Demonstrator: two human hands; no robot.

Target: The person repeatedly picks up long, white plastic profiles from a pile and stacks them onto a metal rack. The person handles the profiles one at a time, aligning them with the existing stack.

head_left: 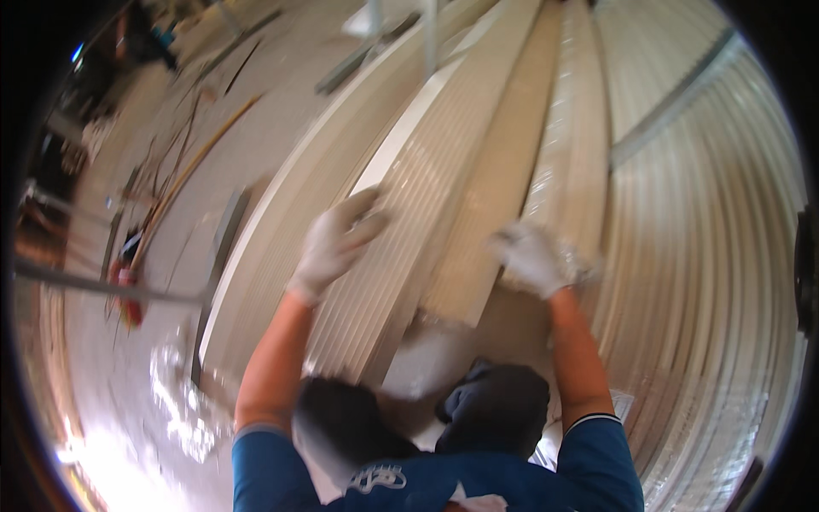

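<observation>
My left hand [335, 246], in a whitish work glove, is over a ribbed cream panel stack [401, 230]. Its fingers are spread and slightly bent, with nothing in them. My right hand [533, 258], gloved alike, is by the near end of a long cream bundle [578, 162] in clear plastic film [546, 183]. Motion smears its fingers, so whether they grip the film is unclear. Between my hands lies a flat beige length [478, 230] with film at its near end. Both arms reach forward over my bent knees.
Long ribbed panels [708, 282] are stacked at the right, with a grey metal bar [674, 102] across them. Crumpled clear film [183, 405] lies on the floor at the left, below a red object [128, 294] and a long wooden pole [192, 171]. Grey metal posts [431, 38] stand at the far side.
</observation>
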